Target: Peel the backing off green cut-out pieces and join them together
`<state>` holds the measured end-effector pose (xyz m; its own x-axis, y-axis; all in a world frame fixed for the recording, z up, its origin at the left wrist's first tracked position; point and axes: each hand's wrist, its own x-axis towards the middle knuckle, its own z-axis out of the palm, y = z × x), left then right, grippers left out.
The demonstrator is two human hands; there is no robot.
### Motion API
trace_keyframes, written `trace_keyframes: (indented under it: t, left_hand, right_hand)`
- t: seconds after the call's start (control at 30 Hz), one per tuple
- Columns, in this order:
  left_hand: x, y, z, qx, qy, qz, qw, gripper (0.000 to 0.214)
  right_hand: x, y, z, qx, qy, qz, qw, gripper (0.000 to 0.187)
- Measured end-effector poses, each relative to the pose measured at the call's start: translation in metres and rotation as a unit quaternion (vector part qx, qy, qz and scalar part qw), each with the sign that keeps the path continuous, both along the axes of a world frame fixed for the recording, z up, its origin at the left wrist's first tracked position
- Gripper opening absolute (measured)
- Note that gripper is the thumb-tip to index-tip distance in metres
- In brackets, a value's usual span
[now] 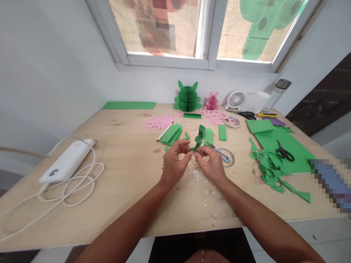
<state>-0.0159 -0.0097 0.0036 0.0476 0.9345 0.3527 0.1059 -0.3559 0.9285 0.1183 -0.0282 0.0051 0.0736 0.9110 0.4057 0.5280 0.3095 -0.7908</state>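
Note:
A curved cut piece of green paper (pixel 201 134) stands up between my two hands over the middle of the table. My left hand (pixel 177 160) pinches its lower end between thumb and fingers. Close beside it, my right hand (pixel 210 162) pinches the same end from the other side. Just past the hands lie folded green paper rectangles (pixel 172 133) and a white stick-like pen (pixel 164 132). Right of my right hand, small blue-handled scissors (pixel 223 155) rest across a roll of clear tape (pixel 232 160). White paper bits (pixel 195 174) are scattered below the hands.
Green honeycomb paper figure (pixel 188 98) and smaller pink one (pixel 212 101) stand at the back, near pink cutouts (pixel 159 122) and a fan (pixel 236 99). Black scissors (pixel 285 151) and green scraps (pixel 270 166) lie right. A white power bank (pixel 67 160) with looped cable is left.

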Motion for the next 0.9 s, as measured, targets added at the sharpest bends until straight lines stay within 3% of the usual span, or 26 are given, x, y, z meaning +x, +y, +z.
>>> trace_keyframes:
  t: [0.37,0.53,0.63,0.73,0.9]
  left_hand:
    - [-0.002,0.008,0.001,-0.102,-0.114,0.005,0.988,0.032]
    - [-0.004,0.012,0.003,-0.137,-0.173,0.000,0.975,0.029]
    - [-0.006,0.013,0.005,-0.152,-0.208,-0.008,0.966,0.030]
    - [-0.007,0.013,0.006,-0.159,-0.240,-0.013,0.957,0.031]
    - [-0.007,0.013,0.007,-0.163,-0.248,-0.026,0.955,0.028]
  right_hand:
    - [0.006,0.004,0.001,-0.023,0.040,-0.045,0.998,0.010]
    - [0.010,0.005,0.001,-0.043,0.026,-0.033,0.998,0.024]
    - [0.009,0.006,-0.001,-0.023,0.038,0.009,0.999,0.004]
    - [0.010,0.008,-0.003,-0.013,0.034,0.027,0.999,0.005]
    - [0.012,0.009,-0.003,-0.088,0.085,0.004,0.992,0.014]
